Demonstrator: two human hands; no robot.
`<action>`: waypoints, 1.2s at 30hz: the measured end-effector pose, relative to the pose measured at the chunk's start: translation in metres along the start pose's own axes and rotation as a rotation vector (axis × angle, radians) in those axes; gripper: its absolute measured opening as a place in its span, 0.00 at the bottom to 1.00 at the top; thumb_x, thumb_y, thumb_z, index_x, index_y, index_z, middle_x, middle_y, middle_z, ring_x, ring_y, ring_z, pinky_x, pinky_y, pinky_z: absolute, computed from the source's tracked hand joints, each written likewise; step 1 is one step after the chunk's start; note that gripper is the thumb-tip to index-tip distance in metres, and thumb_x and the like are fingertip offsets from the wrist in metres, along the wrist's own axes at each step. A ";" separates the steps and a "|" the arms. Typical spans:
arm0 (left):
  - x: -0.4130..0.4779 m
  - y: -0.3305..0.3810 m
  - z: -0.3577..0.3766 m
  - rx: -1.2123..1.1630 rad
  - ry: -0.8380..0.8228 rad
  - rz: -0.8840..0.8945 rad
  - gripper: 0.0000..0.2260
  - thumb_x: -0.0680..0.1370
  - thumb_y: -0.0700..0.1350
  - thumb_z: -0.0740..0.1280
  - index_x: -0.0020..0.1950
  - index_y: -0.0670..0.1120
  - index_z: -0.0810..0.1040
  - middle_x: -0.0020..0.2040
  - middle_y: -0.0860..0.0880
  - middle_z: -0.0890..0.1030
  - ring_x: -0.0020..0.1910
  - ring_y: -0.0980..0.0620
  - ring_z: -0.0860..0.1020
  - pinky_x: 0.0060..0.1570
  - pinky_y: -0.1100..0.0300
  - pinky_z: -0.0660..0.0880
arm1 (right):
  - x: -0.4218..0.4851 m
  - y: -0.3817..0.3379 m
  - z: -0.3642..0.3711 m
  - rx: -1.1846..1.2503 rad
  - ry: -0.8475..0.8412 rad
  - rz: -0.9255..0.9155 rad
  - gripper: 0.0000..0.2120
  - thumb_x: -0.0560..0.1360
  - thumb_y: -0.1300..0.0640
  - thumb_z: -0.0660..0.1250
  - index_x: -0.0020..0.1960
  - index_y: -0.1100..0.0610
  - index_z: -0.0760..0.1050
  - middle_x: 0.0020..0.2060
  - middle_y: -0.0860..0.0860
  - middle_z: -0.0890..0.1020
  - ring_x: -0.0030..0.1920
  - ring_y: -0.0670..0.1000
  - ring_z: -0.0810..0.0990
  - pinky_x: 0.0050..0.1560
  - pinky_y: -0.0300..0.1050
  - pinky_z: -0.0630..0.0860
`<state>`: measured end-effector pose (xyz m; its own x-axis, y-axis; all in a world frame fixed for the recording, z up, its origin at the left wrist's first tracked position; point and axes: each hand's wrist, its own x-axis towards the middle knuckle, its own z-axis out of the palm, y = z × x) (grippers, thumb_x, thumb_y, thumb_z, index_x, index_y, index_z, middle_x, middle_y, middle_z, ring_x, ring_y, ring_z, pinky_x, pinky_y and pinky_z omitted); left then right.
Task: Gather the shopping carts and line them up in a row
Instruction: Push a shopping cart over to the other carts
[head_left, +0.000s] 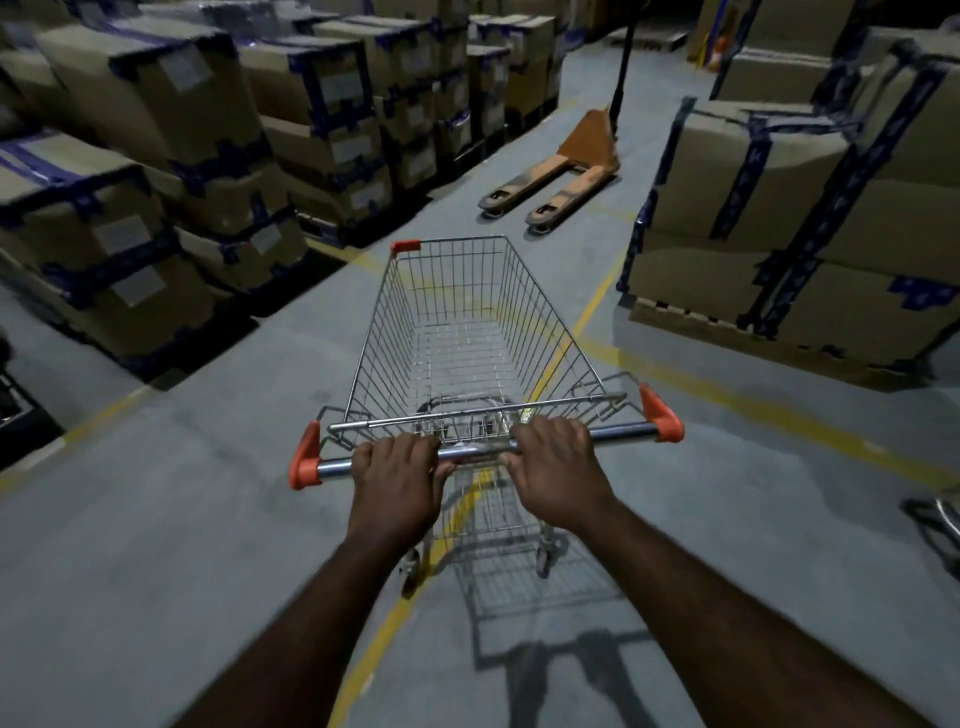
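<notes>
Both hands, left grip (397, 470) and right grip (553, 462), are clamping the handle bar (621, 432) of an empty wire shopping cart (467, 332) with orange corner caps, standing on the grey floor (156, 519) between stacked cartons (156, 156).

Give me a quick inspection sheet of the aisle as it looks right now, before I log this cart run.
Surface: grey concrete floor with yellow lines, bare around the cart.
Job's things: one empty wire shopping cart, upright, orange corner caps; part of some wheeled metal frame at the right edge, too cut off to identify.
Clutter: orange pallet jack parked ahead, forks pointing toward the cart.
Grips: left hand and right hand both closed on the cart handle.
Cables: nothing seen.
Surroundings: taped cardboard boxes stacked left and on a pallet at right; dim lighting.
</notes>
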<state>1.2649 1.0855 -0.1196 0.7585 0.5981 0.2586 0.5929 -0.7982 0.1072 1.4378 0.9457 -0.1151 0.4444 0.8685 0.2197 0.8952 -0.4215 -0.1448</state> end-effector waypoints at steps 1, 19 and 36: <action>0.014 0.005 0.005 0.002 0.003 -0.005 0.20 0.78 0.60 0.51 0.59 0.54 0.76 0.50 0.52 0.78 0.50 0.47 0.74 0.58 0.47 0.62 | 0.012 0.012 0.002 -0.008 0.014 -0.009 0.18 0.80 0.42 0.56 0.58 0.54 0.73 0.51 0.52 0.76 0.53 0.56 0.73 0.62 0.58 0.66; 0.293 0.079 0.102 0.009 0.147 -0.110 0.14 0.78 0.57 0.61 0.55 0.50 0.77 0.48 0.50 0.78 0.47 0.43 0.74 0.57 0.44 0.66 | 0.269 0.222 0.033 -0.029 0.035 -0.138 0.18 0.77 0.42 0.55 0.55 0.52 0.75 0.47 0.51 0.76 0.50 0.58 0.74 0.59 0.55 0.64; 0.536 0.076 0.166 0.091 0.175 -0.283 0.17 0.79 0.57 0.57 0.59 0.51 0.78 0.49 0.51 0.78 0.48 0.45 0.74 0.56 0.46 0.65 | 0.538 0.339 0.075 0.069 0.001 -0.353 0.19 0.78 0.41 0.54 0.55 0.52 0.74 0.48 0.52 0.75 0.51 0.57 0.73 0.59 0.57 0.64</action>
<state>1.7614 1.3571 -0.1323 0.5075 0.7671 0.3925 0.8006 -0.5881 0.1143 1.9774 1.2897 -0.1183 0.1084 0.9571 0.2687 0.9893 -0.0771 -0.1242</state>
